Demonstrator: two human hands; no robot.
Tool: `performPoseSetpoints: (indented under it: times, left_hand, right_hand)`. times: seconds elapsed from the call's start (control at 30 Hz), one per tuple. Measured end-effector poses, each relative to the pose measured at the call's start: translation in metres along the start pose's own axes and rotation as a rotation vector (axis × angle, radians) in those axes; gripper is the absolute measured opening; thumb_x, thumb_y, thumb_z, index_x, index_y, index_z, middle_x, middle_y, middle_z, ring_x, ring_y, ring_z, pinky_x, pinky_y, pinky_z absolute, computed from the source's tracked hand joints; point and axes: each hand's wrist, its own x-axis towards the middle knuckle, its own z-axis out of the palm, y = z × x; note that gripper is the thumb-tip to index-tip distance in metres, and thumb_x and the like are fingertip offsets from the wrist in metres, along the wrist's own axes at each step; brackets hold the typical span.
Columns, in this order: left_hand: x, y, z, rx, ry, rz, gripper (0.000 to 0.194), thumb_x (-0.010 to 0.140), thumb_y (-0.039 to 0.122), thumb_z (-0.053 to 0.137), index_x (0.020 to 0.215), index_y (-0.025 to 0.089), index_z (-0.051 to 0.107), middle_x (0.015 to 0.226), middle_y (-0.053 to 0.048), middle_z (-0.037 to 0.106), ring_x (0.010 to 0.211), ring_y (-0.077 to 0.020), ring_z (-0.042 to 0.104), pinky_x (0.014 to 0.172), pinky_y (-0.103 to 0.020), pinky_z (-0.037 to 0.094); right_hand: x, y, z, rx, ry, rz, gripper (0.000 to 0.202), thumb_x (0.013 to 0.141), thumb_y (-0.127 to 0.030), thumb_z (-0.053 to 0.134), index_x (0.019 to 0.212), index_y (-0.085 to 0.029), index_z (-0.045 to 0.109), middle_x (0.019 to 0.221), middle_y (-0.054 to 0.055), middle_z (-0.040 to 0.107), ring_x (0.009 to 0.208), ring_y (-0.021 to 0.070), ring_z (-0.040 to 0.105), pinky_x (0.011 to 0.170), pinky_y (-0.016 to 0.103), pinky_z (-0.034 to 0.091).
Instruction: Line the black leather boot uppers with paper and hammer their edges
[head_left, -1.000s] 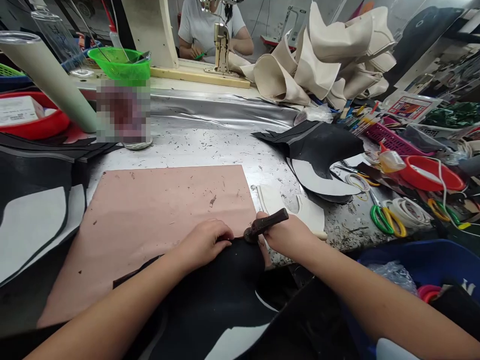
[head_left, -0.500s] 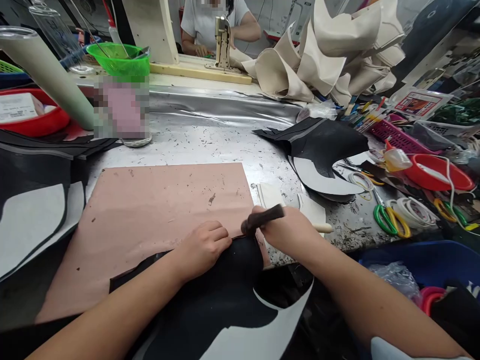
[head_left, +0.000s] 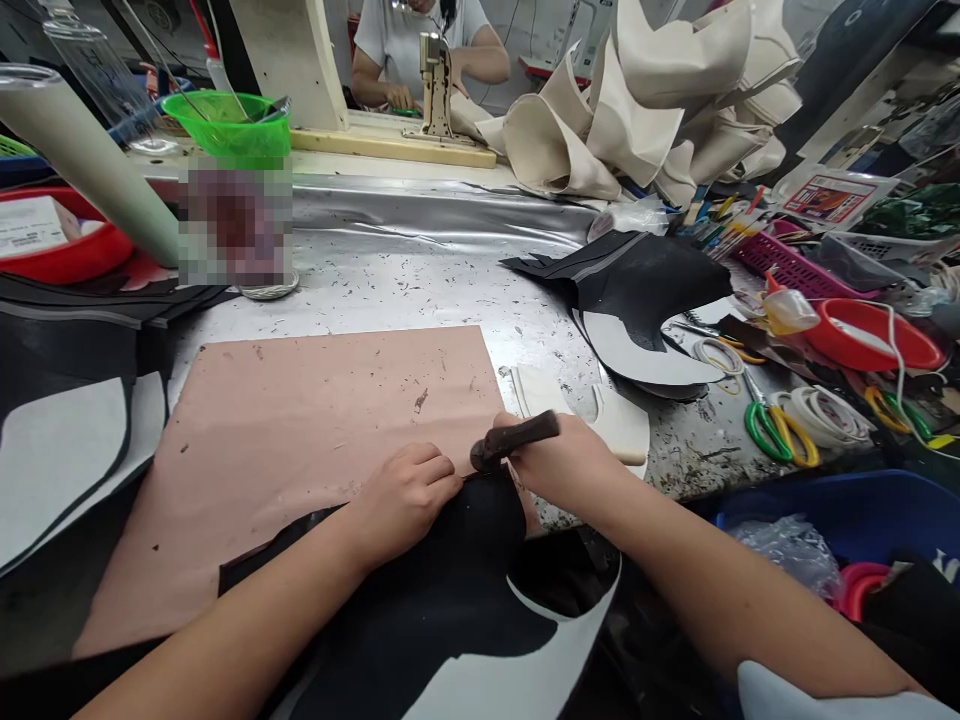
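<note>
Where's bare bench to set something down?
Bench between the pink sheet and silver fold, left of the black cutouts; the pink sheet's far half too. Crowded: right end with scissors and red bowl, left end under stacked black pieces.

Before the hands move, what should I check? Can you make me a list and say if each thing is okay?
1. Hammer in the right hand's grip: ok.
2. Left hand on the black piece, by its top edge: ok.
3. Left fingers well away from the hammer's round end: not ok, I'd say; they are very close.
4. Pink mat lying flat, with no big folds showing: ok.
5. Green and yellow scissors out of the way: ok, off to the right.
6. Round end touching the black piece: cannot tell from this view.
</note>
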Motion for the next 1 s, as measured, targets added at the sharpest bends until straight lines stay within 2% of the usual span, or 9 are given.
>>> performPoseSetpoints:
  times: [0.07,0.23,0.4,0.53,0.67,0.73,0.83,0.9,1.0]
  left_hand:
    - [0.0,-0.001,-0.003,-0.042,-0.022,-0.056,0.025,0.088,0.012,0.037,0.078,0.017,0.061,0.071,-0.005,0.059,0.069,-0.0167,0.05,0.064,-0.03,0.042]
    - [-0.004,-0.006,-0.01,-0.317,-0.123,-0.228,0.018,0.081,0.008,0.044,0.083,0.017,0.06,0.078,-0.003,0.062,0.075,-0.0151,0.054,0.067,-0.025,0.045]
    - [-0.012,-0.005,-0.005,-0.212,-0.02,-0.142,0.026,0.087,0.012,0.036,0.084,0.016,0.062,0.078,-0.005,0.061,0.072,-0.0153,0.052,0.064,-0.026,0.043]
    - [-0.014,-0.002,-0.006,-0.113,-0.024,-0.081,0.03,0.087,0.01,0.034,0.086,0.016,0.063,0.078,-0.006,0.06,0.072,-0.0158,0.051,0.066,-0.027,0.042]
    - [-0.016,-0.003,-0.011,-0.183,-0.138,-0.187,0.027,0.085,0.011,0.038,0.091,0.02,0.062,0.08,-0.004,0.058,0.075,-0.0163,0.051,0.069,-0.028,0.043]
    - [-0.018,-0.004,-0.011,-0.261,-0.145,-0.25,0.025,0.084,0.011,0.039,0.09,0.02,0.062,0.081,-0.004,0.057,0.077,-0.0159,0.051,0.07,-0.027,0.043]
    - [-0.022,-0.005,-0.012,-0.305,-0.119,-0.256,0.026,0.085,0.012,0.037,0.087,0.018,0.062,0.081,-0.005,0.058,0.078,-0.0159,0.051,0.07,-0.027,0.043]
    - [-0.023,-0.005,-0.014,-0.27,-0.159,-0.252,0.028,0.086,0.015,0.036,0.091,0.019,0.063,0.083,-0.005,0.057,0.077,-0.0165,0.051,0.07,-0.028,0.043]
    - [-0.025,-0.005,-0.018,-0.294,-0.225,-0.301,0.027,0.085,0.014,0.038,0.094,0.02,0.062,0.084,-0.004,0.056,0.078,-0.0165,0.052,0.07,-0.028,0.043]
  right_hand:
    - [0.0,0.0,0.004,0.025,0.015,-0.003,0.019,0.077,-0.017,0.04,0.089,-0.022,0.054,0.064,0.0,0.058,0.053,0.014,0.049,0.046,0.024,0.021]
    - [0.0,-0.002,0.013,0.041,-0.004,-0.015,0.017,0.077,-0.019,0.041,0.089,-0.022,0.054,0.062,0.0,0.057,0.051,0.0135,0.047,0.045,0.024,0.02]
    - [-0.004,-0.005,0.006,0.041,0.008,0.036,0.016,0.078,-0.016,0.041,0.088,-0.022,0.052,0.063,-0.001,0.056,0.053,0.0135,0.048,0.046,0.024,0.021]
    - [-0.008,-0.01,0.003,0.047,-0.017,0.012,0.016,0.08,-0.015,0.039,0.089,-0.02,0.051,0.064,0.0,0.056,0.053,0.0129,0.049,0.047,0.024,0.02]
    - [-0.009,-0.013,0.002,0.017,-0.014,-0.009,0.013,0.078,-0.015,0.042,0.083,-0.021,0.052,0.06,-0.001,0.055,0.05,0.0123,0.047,0.046,0.025,0.017]
    - [-0.009,-0.015,0.002,0.041,0.012,-0.002,0.015,0.08,-0.016,0.038,0.085,-0.022,0.051,0.063,-0.001,0.057,0.05,0.0118,0.047,0.047,0.024,0.018]
    - [-0.009,-0.016,0.001,0.016,-0.025,-0.065,0.016,0.078,-0.016,0.04,0.088,-0.021,0.052,0.064,0.0,0.058,0.051,0.0122,0.047,0.047,0.025,0.018]
    - [-0.009,-0.018,-0.001,-0.053,-0.053,-0.104,0.015,0.076,-0.015,0.043,0.085,-0.021,0.053,0.062,0.0,0.058,0.051,0.0129,0.048,0.048,0.026,0.017]
    - [-0.008,-0.021,-0.005,-0.033,-0.025,-0.085,0.016,0.079,-0.016,0.04,0.087,-0.021,0.053,0.065,0.0,0.058,0.053,0.0122,0.048,0.049,0.025,0.018]
